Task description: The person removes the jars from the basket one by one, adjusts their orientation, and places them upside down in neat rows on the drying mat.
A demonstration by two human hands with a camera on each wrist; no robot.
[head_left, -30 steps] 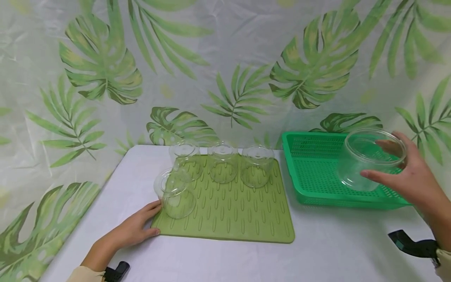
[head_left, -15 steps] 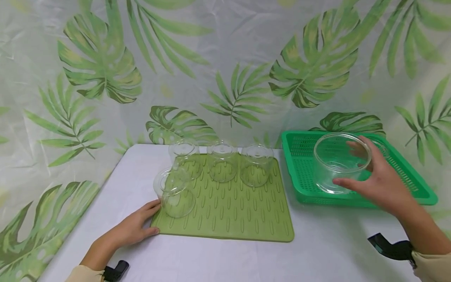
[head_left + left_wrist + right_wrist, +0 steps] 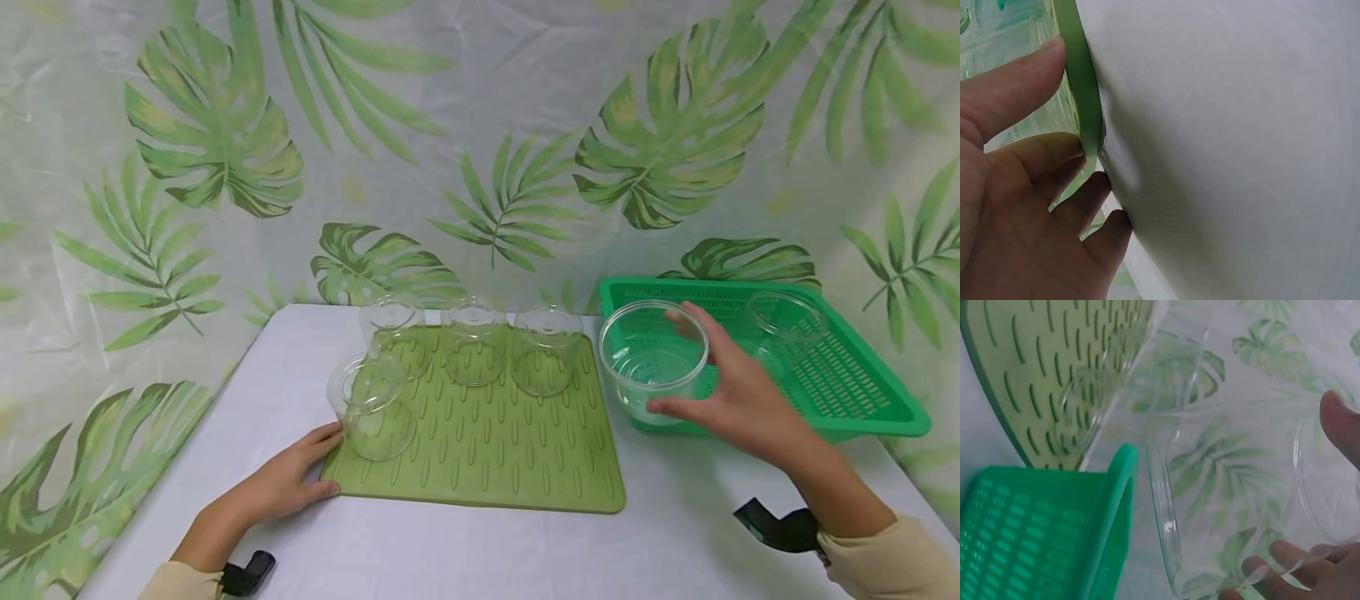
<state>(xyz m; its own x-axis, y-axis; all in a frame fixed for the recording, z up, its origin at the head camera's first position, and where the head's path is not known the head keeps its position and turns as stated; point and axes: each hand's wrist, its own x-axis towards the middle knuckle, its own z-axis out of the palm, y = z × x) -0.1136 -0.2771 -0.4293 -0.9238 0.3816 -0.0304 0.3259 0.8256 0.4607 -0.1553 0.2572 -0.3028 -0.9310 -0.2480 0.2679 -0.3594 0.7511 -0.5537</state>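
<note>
My right hand [image 3: 738,408] grips a clear round glass container [image 3: 652,350] by its side, thumb in front and fingers behind. It is over the left end of the green basket [image 3: 877,396], near the mat. In the right wrist view the same container lies between thumb and fingertips. My left hand [image 3: 277,483] rests at the left edge of the olive-green ribbed mat [image 3: 502,467]; the left wrist view shows its fingertips against the mat's edge [image 3: 1082,81]. Beside those fingers stands one clear container [image 3: 378,433] on the mat.
Along the mat's back edge stand three more clear containers, the left one [image 3: 397,350], the middle one [image 3: 474,354] and the right one [image 3: 546,358]. Another clear container [image 3: 787,325] is in the basket. A leaf-patterned cloth [image 3: 502,108] hangs behind the white table [image 3: 465,558].
My right hand has carried the held container left across the basket to its left end. Another container in the basket now shows. The left hand has stayed at the mat's edge.
</note>
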